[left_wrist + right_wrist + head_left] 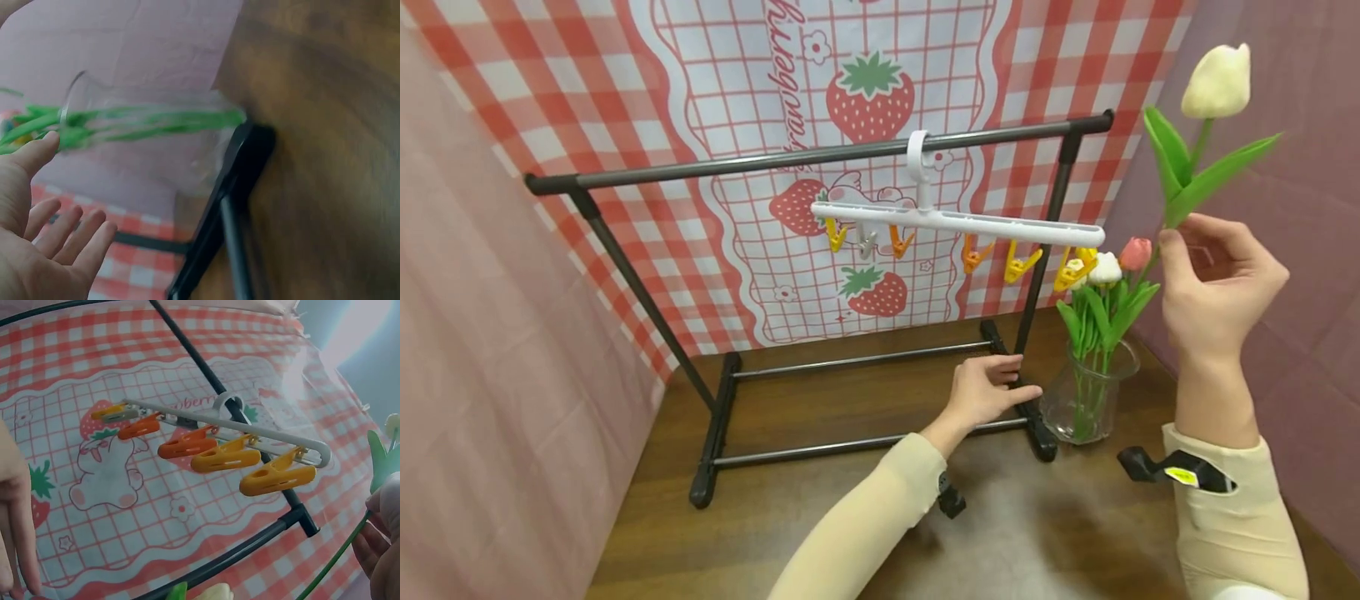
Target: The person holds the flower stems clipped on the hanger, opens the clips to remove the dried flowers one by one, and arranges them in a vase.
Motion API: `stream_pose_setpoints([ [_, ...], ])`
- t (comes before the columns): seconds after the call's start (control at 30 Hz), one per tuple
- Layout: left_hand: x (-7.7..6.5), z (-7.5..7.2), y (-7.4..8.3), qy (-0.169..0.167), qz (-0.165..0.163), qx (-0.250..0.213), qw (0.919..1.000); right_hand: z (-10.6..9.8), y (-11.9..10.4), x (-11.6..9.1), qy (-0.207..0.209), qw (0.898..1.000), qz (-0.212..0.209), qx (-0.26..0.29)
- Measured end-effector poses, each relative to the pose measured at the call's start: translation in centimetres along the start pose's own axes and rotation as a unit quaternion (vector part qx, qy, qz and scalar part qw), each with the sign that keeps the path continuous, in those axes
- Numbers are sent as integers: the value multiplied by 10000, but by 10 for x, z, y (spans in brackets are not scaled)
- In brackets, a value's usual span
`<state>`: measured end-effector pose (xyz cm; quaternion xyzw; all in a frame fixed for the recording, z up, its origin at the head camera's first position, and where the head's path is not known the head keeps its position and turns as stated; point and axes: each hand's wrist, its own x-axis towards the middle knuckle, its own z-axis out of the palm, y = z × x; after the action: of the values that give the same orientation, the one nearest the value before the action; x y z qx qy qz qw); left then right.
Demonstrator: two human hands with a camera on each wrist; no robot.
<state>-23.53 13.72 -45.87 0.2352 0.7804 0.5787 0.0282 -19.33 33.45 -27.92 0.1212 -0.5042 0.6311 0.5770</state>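
Observation:
My right hand (1221,287) pinches the green stem of a white artificial tulip (1217,83) below its two leaves, its bloom up above the vase at the right. In the right wrist view the stem slants down from the fingers of that hand (381,534). My left hand (985,390) is held beside the glass vase (1060,408) with fingers extended and holds nothing. In the left wrist view its thumb (40,153) overlaps the green stems near the vase's mouth. The vase holds several tulips, among them a pink tulip (1136,253) and a white tulip (1105,268).
A black rack (820,158) stands on the wooden table (647,542). From its top bar hangs a white hanger (1000,225) with several clips, including an orange clip (973,254) and a yellow clip (1021,262). A strawberry-patterned cloth (722,50) hangs behind, with pink curtains at both sides.

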Motion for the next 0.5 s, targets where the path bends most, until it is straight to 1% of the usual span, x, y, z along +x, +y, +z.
stream_pose_setpoints([
  [0.1, 3, 20, 2, 25, 8, 52, 10000, -4, 5, -2, -27, 9985, 74, -540],
  [0.2, 4, 40, 2, 122, -38, -87, 9999, -7, 4, -9, -94, 9944, 210, -1032],
  [0.3, 5, 56, -1, 246, -106, -290, 9992, -11, 6, -19, -223, 9875, 300, -1532],
  [0.4, 6, 67, -4, 330, -125, -431, 9984, -20, 17, -29, -400, 9819, 439, -1801],
  [0.5, 5, 72, -8, 413, -190, -357, 9983, -33, 34, -39, -633, 9729, 608, -2139],
])
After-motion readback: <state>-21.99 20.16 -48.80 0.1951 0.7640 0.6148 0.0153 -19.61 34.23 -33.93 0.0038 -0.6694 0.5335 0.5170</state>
